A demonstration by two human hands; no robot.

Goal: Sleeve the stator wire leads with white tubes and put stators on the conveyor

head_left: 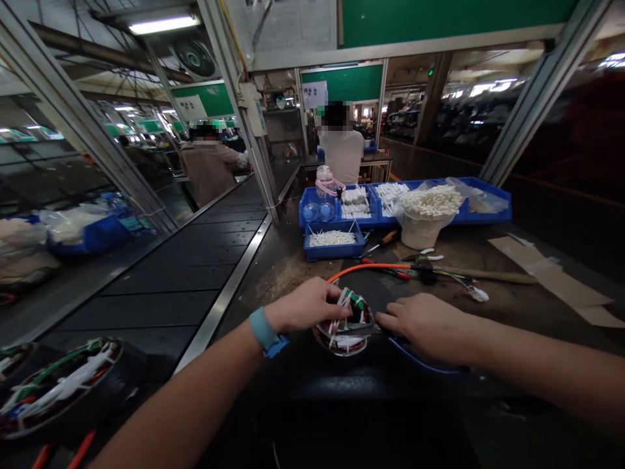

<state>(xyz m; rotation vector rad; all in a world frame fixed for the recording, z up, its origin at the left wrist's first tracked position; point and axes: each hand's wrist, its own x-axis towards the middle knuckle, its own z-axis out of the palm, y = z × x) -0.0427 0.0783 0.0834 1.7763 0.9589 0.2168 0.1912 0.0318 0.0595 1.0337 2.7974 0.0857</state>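
In front of me stands a round wire-wound motor stator (344,346), with white strips, a green part and dark red windings in its ring. My left hand (315,305) reaches over its left rim, thumb and fingers closed on thin white strips (342,319) that stick up from it. At the right side is my right hand (427,326), its fingers wrapped round a blue-handled metal tool (415,357). The tool's grey tip lies across the stator; its exact kind is unclear. An orange sleeved cable (371,266) curves from behind the stator to the right.
Behind are blue bins (336,251) of white strips and a white tub (424,228) heaped with white pieces. A screwdriver (385,240) and cardboard (551,270) lie on the bench. Left runs a conveyor (195,273) carrying another stator (73,384). Two people sit further off.
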